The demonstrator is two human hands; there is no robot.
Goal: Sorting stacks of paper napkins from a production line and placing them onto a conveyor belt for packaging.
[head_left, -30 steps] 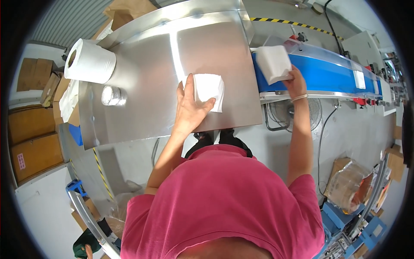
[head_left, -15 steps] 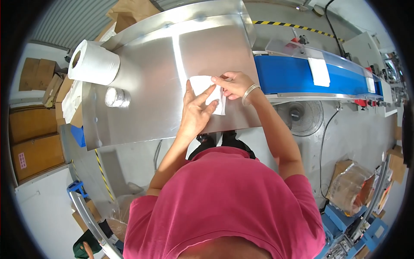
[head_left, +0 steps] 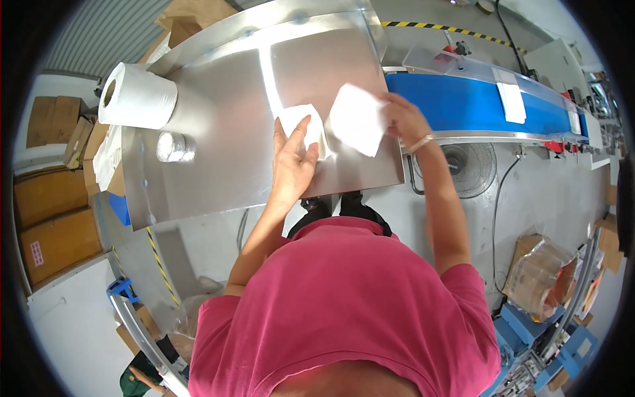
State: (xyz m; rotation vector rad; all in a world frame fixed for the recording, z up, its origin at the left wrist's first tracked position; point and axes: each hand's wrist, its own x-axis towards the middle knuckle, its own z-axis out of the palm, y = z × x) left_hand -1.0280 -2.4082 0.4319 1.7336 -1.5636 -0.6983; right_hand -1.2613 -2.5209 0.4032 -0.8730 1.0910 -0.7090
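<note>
My left hand [head_left: 293, 162] lies over a folded white sheet or small stack [head_left: 319, 135] on the metal table, its fingers spread and resting on the white material. To the right, my right hand [head_left: 405, 120], smeared by motion, grips the right edge of a separate white sheet [head_left: 355, 119]. That sheet is lifted and tilted near the table's right edge. Whether the white pieces are paper or cloth I cannot tell. The right fingertips are partly blurred.
A large white roll [head_left: 139, 96] and a clear round container [head_left: 173, 147] stand at the table's left. Right of the metal table [head_left: 218, 178] runs a blue conveyor belt [head_left: 443, 106] carrying white folded pieces [head_left: 510, 102]. A floor fan [head_left: 466, 169] stands beside the belt.
My right hand has moved right, separating a white sheet from the piece under my left hand. The white piece on the belt has travelled further right.
</note>
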